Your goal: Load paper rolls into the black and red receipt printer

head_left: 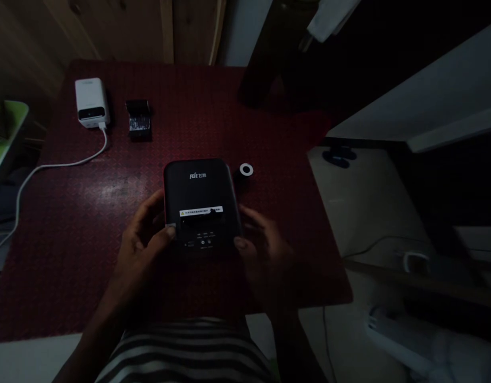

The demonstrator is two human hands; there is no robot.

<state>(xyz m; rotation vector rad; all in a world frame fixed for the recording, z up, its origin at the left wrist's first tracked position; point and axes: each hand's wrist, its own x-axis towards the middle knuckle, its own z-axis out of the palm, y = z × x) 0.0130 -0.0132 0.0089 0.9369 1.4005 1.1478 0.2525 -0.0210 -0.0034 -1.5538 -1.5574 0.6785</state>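
A black, box-shaped printer (201, 191) with a FEIE logo, a white warning strip and small panel icons lies on the dark red table in front of me. My left hand (143, 234) grips its left side, thumb resting on the near left corner. Against the right side, my right hand (263, 239) has its thumb at the near right edge and its fingers along the flank, partly in shadow. Just beyond that side sits a small dark roll with a white ring-shaped end (246, 169).
A white power bank (90, 101) with a white cable (69, 163) stands at the far left of the table (181, 117). Beside it lies a black roll with a shiny printed strip (139, 121). Dark slippers (339, 155) are on the floor at right.
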